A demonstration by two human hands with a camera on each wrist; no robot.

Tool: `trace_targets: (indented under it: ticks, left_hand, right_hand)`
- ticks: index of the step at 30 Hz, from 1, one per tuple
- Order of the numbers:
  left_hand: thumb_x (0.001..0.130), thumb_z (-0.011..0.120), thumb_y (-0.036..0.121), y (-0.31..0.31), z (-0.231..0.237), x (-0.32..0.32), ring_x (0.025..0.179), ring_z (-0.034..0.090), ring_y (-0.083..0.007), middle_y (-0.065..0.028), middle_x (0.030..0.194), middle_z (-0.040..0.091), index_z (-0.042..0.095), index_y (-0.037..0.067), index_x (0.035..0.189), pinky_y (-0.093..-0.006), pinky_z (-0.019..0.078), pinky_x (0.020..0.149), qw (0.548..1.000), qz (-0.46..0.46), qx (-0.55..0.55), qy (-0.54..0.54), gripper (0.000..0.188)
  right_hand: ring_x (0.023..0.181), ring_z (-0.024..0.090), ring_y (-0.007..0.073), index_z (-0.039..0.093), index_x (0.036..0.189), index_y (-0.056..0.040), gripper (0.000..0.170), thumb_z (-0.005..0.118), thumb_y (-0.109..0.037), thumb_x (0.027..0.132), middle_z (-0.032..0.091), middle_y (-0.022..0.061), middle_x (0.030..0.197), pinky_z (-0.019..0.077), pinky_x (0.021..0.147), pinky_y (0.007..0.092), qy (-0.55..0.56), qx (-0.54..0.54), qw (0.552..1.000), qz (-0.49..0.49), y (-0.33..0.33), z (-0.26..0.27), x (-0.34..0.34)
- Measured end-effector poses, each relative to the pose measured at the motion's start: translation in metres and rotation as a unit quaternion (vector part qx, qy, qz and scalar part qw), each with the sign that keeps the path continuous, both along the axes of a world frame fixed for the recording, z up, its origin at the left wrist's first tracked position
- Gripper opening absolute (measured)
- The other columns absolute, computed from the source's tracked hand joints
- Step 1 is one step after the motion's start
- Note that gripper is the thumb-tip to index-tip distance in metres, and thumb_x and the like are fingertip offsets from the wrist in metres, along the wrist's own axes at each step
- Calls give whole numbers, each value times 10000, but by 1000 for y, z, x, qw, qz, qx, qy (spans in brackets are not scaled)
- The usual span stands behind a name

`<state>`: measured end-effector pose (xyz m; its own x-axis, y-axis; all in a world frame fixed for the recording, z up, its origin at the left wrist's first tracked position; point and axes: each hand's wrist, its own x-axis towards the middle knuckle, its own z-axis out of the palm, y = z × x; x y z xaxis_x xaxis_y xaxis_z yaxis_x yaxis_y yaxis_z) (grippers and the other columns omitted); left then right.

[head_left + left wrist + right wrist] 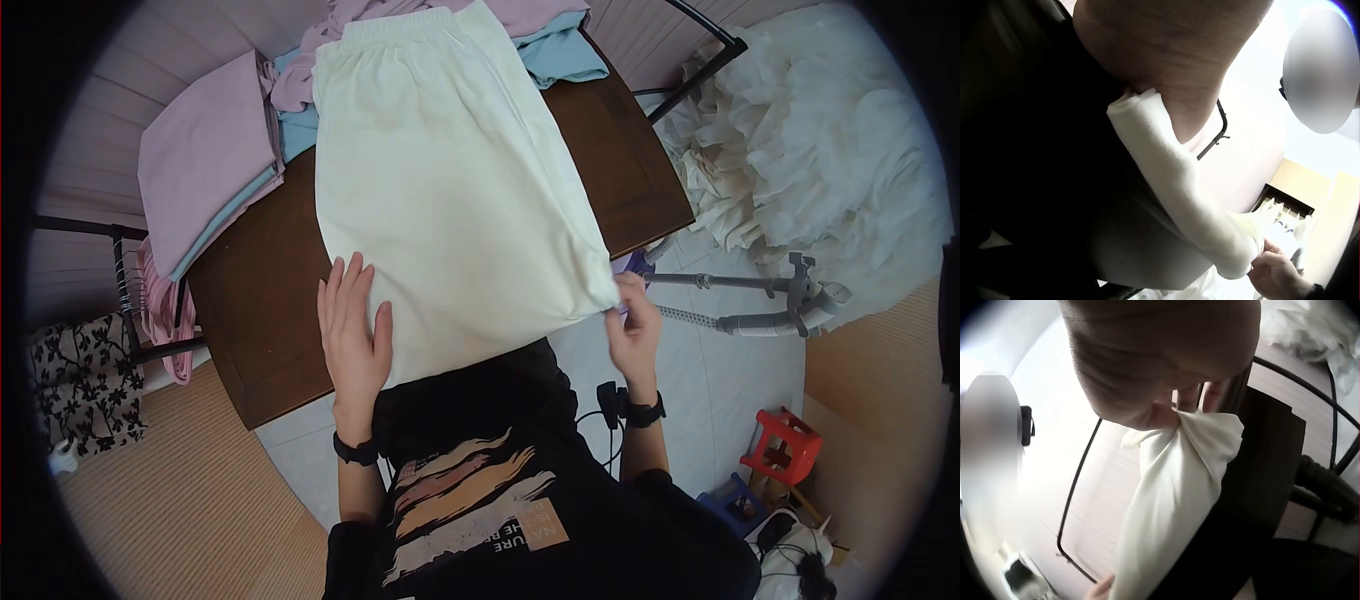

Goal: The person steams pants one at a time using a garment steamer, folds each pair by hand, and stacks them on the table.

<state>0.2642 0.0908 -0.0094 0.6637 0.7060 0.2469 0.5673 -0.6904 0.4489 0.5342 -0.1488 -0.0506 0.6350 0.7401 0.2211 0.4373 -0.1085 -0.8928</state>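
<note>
Cream elastic-waist pants (pixel 450 190) lie spread over the dark wooden table, waistband at the far end and the near edge hanging past the table's front. My left hand (pixel 355 325) rests on their near left part, fingers straight and thumb apart. At the near right corner my right hand (pixel 636 330) pinches the cloth between thumb and fingers. In the right wrist view, the pants (pixel 1172 487) gather into creases below that grip. The left wrist view shows the near edge of the pants (pixel 1172 181) as a thick fold running from one hand to the other.
The dark table (pixel 250 330) bears a folded pink and blue stack (pixel 210 150) at left and blue cloth (pixel 565 55) behind. Pink hangers (pixel 165 310) hang at left. A vacuum cleaner wand (pixel 770 322), white ruffled fabric (pixel 800 150) and a red stool (pixel 783 445) are at right.
</note>
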Motion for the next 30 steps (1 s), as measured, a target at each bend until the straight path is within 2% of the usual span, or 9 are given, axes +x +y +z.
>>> trace_targets:
  ticks: [3,5,6,9,11,14,17,23,30]
  left_hand:
    - [969,626,74,-1,-1,-1,1494,414,-379,-148,1534,551,605,6,1379,-547,261,1245,1000,0,0,1,416]
    - [969,626,74,1,-1,0,1494,414,-377,-148,1535,551,604,7,1380,-546,261,1246,1000,1,2,0,417]
    - [969,627,75,0,-1,0,1493,416,-376,-148,1534,551,604,7,1380,-547,262,1245,1000,1,1,-3,417]
    - [969,628,76,0,-1,-1,1491,418,-377,-149,1533,552,605,4,1377,-546,264,1244,1000,3,1,-5,415]
    - [968,629,75,0,-2,0,1489,420,-379,-149,1532,553,607,1,1374,-546,265,1243,1000,4,1,-2,414]
    - [967,630,73,0,-2,0,1485,424,-383,-153,1528,555,610,-5,1367,-549,269,1241,1000,4,11,-6,407]
    - [951,622,41,1,2,-1,1488,428,-384,-162,1519,565,610,1,1367,-542,273,1244,1000,8,7,-7,417]
    - [940,632,29,1,2,-2,1479,436,-395,-163,1504,576,615,-6,1355,-557,280,1238,1000,4,-8,-16,417]
    - [939,637,32,3,1,-4,1475,440,-392,-160,1505,576,613,-3,1358,-558,282,1237,1000,2,-3,-11,422]
  right_hand:
    - [848,605,179,640,1132,21,296,505,94,879,678,74,1000,480,833,286,181,30,982,-33,-14,-9,12]
    - [803,616,150,634,1114,-3,207,515,24,947,674,67,986,479,780,260,296,238,925,-23,-13,-23,27]
    - [838,628,140,622,1123,-9,159,540,-76,1004,671,76,1009,511,786,283,295,243,920,-90,-17,-30,34]
    - [854,633,146,623,1155,-2,196,574,-134,1018,664,78,1044,538,808,308,371,113,906,-168,-18,-31,26]
    - [991,678,183,618,1276,-12,306,570,-204,1042,671,90,1182,573,894,366,423,53,900,-94,-16,-32,22]
    - [1259,642,227,539,1449,-8,468,547,-294,1079,613,132,1429,558,1035,424,617,41,786,10,1,-25,13]
    - [1216,664,221,535,1435,19,456,560,-260,1074,634,138,1396,556,1033,402,656,54,753,9,3,-33,18]
    - [1034,708,144,517,1429,40,434,581,-122,1031,685,125,1279,572,848,254,578,-80,808,84,-18,-38,46]
    - [953,681,108,517,1434,25,433,567,-59,1011,688,90,1206,560,769,255,565,-104,818,27,-6,-1,22]
